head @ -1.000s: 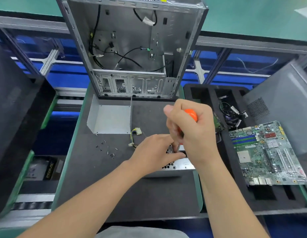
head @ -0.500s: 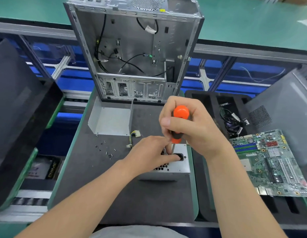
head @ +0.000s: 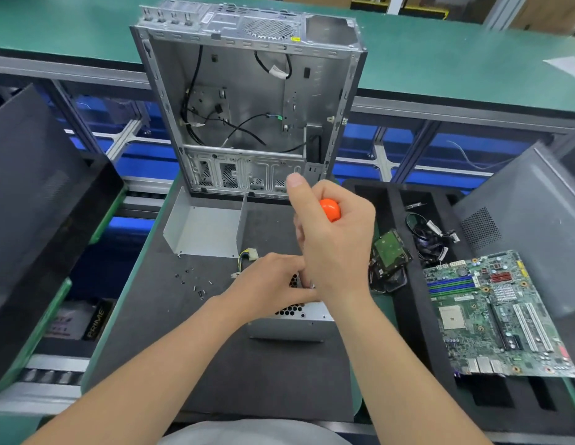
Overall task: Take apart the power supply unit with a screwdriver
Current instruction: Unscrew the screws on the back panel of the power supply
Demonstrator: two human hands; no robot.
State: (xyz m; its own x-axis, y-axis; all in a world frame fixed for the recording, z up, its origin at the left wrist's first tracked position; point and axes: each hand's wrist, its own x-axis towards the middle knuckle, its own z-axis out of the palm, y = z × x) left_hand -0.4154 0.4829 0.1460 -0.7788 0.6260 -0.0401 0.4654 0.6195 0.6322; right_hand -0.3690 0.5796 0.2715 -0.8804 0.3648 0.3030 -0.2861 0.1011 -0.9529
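Right hand (head: 337, 248) is wrapped round the screwdriver (head: 330, 209). Only the orange handle end shows above my fist, and my thumb sticks up. The tool stands roughly upright, and its tip is hidden between my two hands.

Left hand (head: 273, 284) lies on top of the power supply unit (head: 292, 327), fingers bent in toward the shaft. I can't tell if they pinch the shaft or just press the casing. The hands touch each other over the unit.

The unit is a silver box with a honeycomb grille, sitting mid-bench on the dark mat (head: 247, 380) right in front of me. A yellow-wired connector (head: 249, 254) pokes out past my left hand.

A bent metal cover (head: 202, 232) lies open on the mat beyond the unit, to the left. Loose screws (head: 194, 282) are scattered between the cover and my left forearm.

The open PC case (head: 247, 107) stands upright at the far edge of the mat, with cables hanging inside.

On my right is a black foam tray (head: 405, 332). It holds:
- a hard drive (head: 390, 250) near my right wrist
- a cable bundle (head: 430, 236) behind the drive
- a green motherboard (head: 491, 316) lying flat

A grey side panel (head: 530, 252) leans at the far right.
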